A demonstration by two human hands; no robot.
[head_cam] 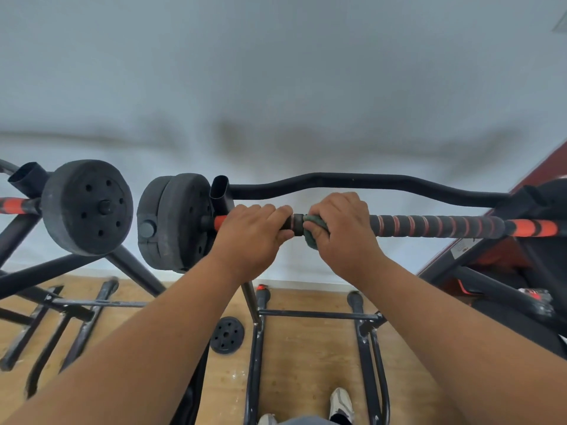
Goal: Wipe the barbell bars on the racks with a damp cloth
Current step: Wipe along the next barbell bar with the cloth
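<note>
A barbell bar with black and orange grip wrap lies across a black rack at chest height. My left hand grips the bar near its left end, just right of two black weight plates. Close beside it, my right hand wraps a dark green cloth round the bar. A short bare stretch of bar shows between the hands. Most of the cloth is hidden under my fingers.
A curved black rack rail runs behind the bar. A second barbell with a black plate rests on another rack at left. A loose small plate lies on the wooden floor among the rack legs. A red and black bench stands at right.
</note>
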